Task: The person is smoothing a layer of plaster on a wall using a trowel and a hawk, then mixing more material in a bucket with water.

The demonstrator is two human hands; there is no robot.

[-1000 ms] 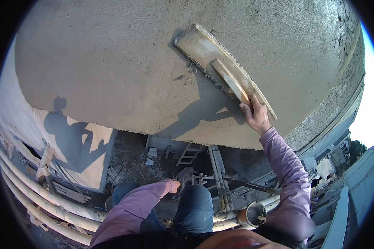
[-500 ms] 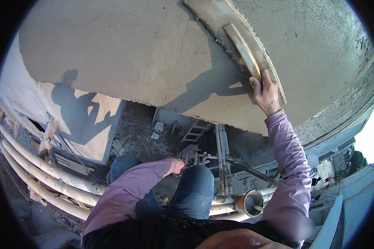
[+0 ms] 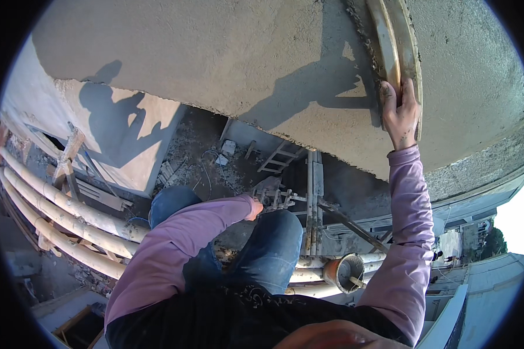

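My right hand (image 3: 400, 116) is closed round the pale handle (image 3: 388, 43) of a long plastering float (image 3: 412, 41), which is held along the grey plastered wall (image 3: 204, 52) at upper right, its upper end cut off by the picture's edge. Rough mortar lines the float's left edge, and its shadow falls beside it. My left hand (image 3: 255, 207) is small and low at centre, just above my jeans-clad knee, its fingers curled; whatever it grips, if anything, is too small to make out.
Bamboo scaffold poles (image 3: 87, 232) curve below and left. A bucket (image 3: 343, 273) with a stick in it sits at lower right. Beneath the plaster's ragged lower edge lie a wooden ladder (image 3: 276, 160), timber posts (image 3: 312, 203), rubble and a pale wall (image 3: 116, 134) carrying my shadow.
My right hand and the float have moved up and rightward across the plaster. My left hand appears higher in the picture, and the surroundings have shifted upward in view.
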